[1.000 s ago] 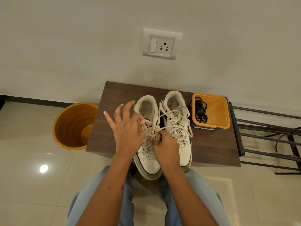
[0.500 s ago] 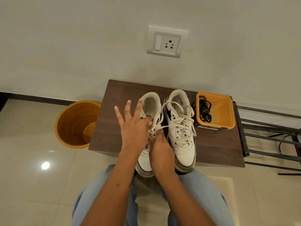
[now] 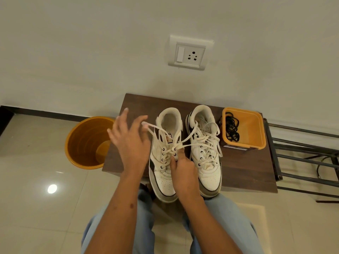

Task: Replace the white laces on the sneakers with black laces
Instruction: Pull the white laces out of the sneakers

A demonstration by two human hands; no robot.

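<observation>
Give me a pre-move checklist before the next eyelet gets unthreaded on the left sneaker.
1. Left hand pinches the white lace end: ok, end sits at its thumb, pulled out toward the left.
2. Right hand steadies the left sneaker: ok, fingers at the eyelets.
3. Lace free of the upper eyelets: ok, loose above the crossing; lower rows still threaded.
4. Lace clear of the right sneaker: not ok, one strand lies across it.
5. Black laces ready: ok, in the orange tray.
6. Orange bucket within reach for the discarded lace: cannot tell.
</observation>
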